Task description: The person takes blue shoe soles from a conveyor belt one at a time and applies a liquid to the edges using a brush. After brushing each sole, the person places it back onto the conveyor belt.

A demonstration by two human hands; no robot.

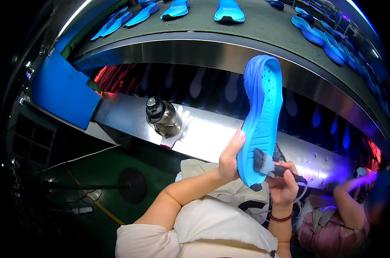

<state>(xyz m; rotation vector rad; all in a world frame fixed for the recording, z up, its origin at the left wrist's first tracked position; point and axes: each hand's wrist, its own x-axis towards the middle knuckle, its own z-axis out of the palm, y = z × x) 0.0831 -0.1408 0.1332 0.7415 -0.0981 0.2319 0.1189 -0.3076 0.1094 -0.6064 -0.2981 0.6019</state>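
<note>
My left hand is closed on the edge of a blue shoe sole, thumb along its side. The sole stands nearly upright, its hollow inner face showing, with small holes in the upper part and a black tip at the bottom. My right hand grips a brush by its dark handle. The brush's pale, dark-edged bristles lie against the inner face near the sole's lower end. A beaded bracelet circles my right wrist.
Ahead runs a dark conveyor belt bearing several blue soles. On the metal ledge below stand a dark bottle and a white glove. At right another person's arm is close by. A round black base stands at left.
</note>
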